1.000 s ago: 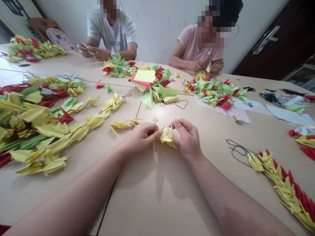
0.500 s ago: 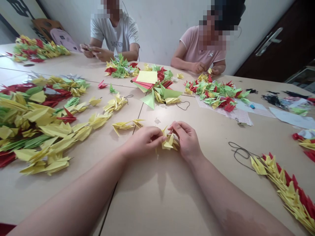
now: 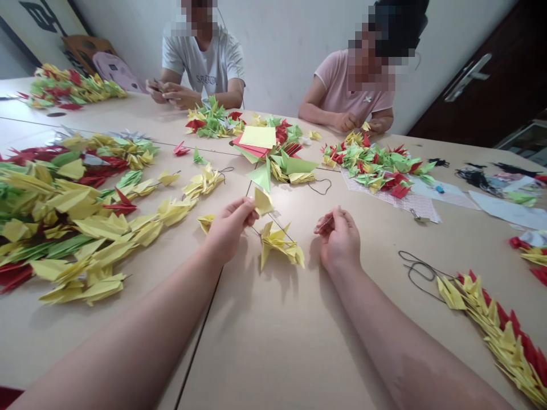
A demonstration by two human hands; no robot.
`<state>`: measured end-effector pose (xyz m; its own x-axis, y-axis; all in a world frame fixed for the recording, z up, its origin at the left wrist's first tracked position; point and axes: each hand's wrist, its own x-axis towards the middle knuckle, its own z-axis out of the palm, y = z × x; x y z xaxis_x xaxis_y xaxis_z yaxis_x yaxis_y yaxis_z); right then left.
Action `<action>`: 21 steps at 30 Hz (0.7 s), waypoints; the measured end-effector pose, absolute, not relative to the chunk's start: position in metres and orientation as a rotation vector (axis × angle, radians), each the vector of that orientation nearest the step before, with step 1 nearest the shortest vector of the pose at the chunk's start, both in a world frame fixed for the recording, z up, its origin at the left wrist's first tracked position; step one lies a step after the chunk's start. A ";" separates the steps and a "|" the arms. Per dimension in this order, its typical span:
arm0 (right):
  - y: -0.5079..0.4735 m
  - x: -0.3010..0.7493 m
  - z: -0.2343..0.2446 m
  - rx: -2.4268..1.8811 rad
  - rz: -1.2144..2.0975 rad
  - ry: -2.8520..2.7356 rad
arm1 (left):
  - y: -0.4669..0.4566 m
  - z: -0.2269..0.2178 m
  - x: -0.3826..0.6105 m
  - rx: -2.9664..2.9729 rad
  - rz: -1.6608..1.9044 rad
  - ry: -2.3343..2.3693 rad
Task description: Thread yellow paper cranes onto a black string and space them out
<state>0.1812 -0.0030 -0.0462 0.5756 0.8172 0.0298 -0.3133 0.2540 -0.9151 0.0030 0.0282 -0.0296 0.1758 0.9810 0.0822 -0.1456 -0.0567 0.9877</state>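
Observation:
My left hand (image 3: 228,228) is pinched shut on a small yellow paper crane (image 3: 262,201), lifted just above the table. A thin thread runs from it down through a cluster of yellow folded cranes (image 3: 280,245) lying between my hands. My right hand (image 3: 339,239) rests on the table to the right of that cluster, its fingers pinched together on what looks like a needle or the thread's end; it is too thin to name.
Long strings of yellow, green and red cranes (image 3: 72,210) cover the left of the table; another string (image 3: 491,319) lies at the right by a black cord (image 3: 416,267). Two people sit across, folding paper beside crane piles (image 3: 376,165) and coloured paper sheets (image 3: 258,139).
My hands have drawn apart. The left has lifted one yellow crane up and away from the cluster, which now lies on the table, and the right has moved right.

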 end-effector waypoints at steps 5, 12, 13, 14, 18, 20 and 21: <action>-0.002 0.183 -0.047 -1.045 0.822 -0.565 | 0.034 -0.035 0.003 1.066 1.190 0.836; -0.005 0.182 -0.045 -1.031 0.915 -0.745 | 0.027 -0.032 0.004 1.093 1.070 0.802; -0.007 0.181 -0.045 -1.031 0.934 -0.817 | 0.026 -0.031 0.004 1.106 1.059 0.798; -0.008 0.180 -0.045 -1.042 0.946 -0.895 | 0.026 -0.031 0.004 1.112 1.052 0.799; -0.011 0.172 -0.046 -1.237 0.962 -1.220 | 0.026 -0.031 0.005 1.089 1.048 0.811; -0.011 0.171 -0.046 -1.367 0.917 -1.362 | 0.027 -0.032 0.005 1.081 1.053 0.819; -0.010 0.172 -0.046 -1.416 0.859 -1.424 | 0.027 -0.033 0.005 1.078 1.054 0.826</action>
<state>0.1723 -0.0096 -0.0456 0.0866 0.9875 0.1314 0.3438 0.0942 -0.9343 0.0055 0.0273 -0.0331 0.3032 0.9523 -0.0335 -0.2605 0.1167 0.9584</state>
